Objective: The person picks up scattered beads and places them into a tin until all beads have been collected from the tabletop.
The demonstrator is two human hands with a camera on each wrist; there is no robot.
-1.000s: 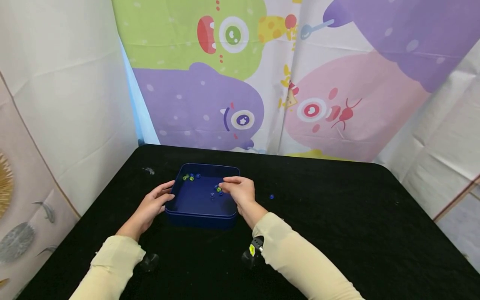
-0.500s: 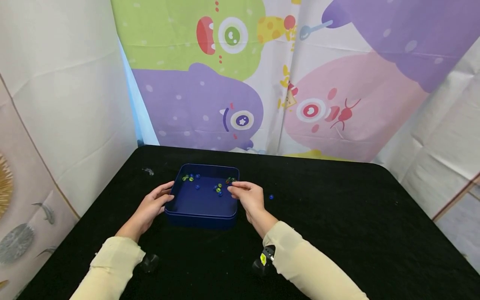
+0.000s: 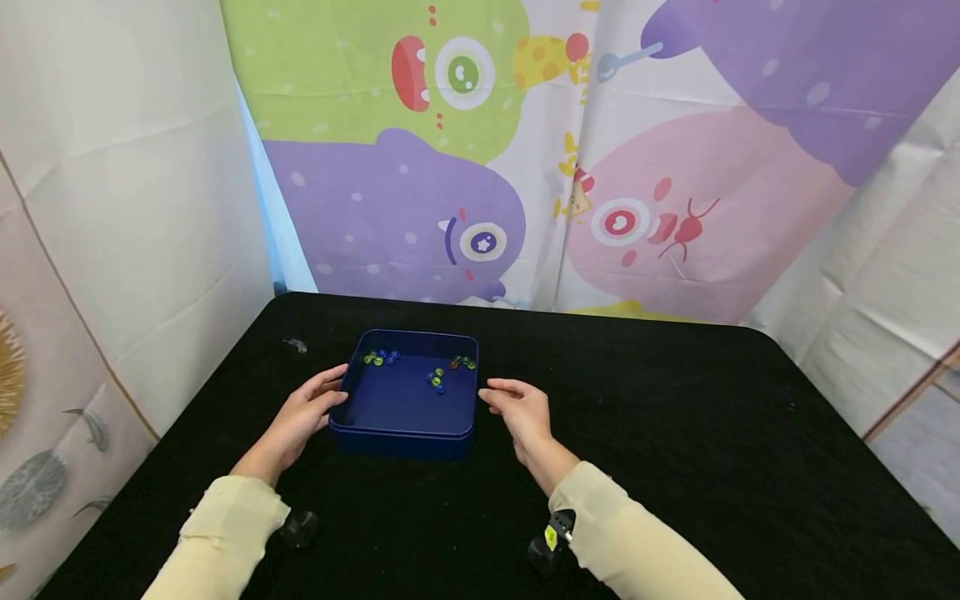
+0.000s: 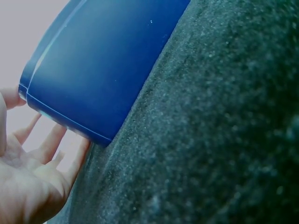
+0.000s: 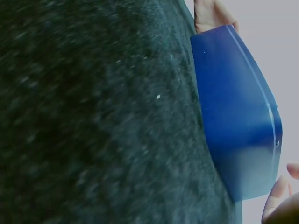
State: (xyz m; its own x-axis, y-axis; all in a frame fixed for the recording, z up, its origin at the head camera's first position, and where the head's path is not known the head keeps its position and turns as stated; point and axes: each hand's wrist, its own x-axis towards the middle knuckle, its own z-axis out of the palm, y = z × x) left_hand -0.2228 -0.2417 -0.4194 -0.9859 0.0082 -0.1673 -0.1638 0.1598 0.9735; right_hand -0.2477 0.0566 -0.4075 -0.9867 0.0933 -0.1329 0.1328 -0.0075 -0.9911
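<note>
A dark blue rectangular box (image 3: 405, 407) stands on the black table, its top uncovered. Small glass marbles (image 3: 437, 380), blue and yellow-green, lie inside in three loose clusters; one in the right cluster looks reddish. My left hand (image 3: 303, 412) rests against the box's left side, fingers extended along the wall and thumb at the rim, as the left wrist view also shows. Just outside the right wall is my right hand (image 3: 525, 421), thumb and forefinger tips near each other, no object seen between them, fingers relaxed. Its palm side is hidden in the head view.
The black cloth-covered table (image 3: 675, 433) reaches out on all sides of the box. A small clear scrap (image 3: 296, 343) lies at the back left. A printed cartoon curtain (image 3: 420, 208) hangs behind the table's far edge.
My right hand has moved right, out of the box. Marbles inside have settled, one blue one joining the back-left cluster. The blue marble on the table is no longer visible. The left hand stays put.
</note>
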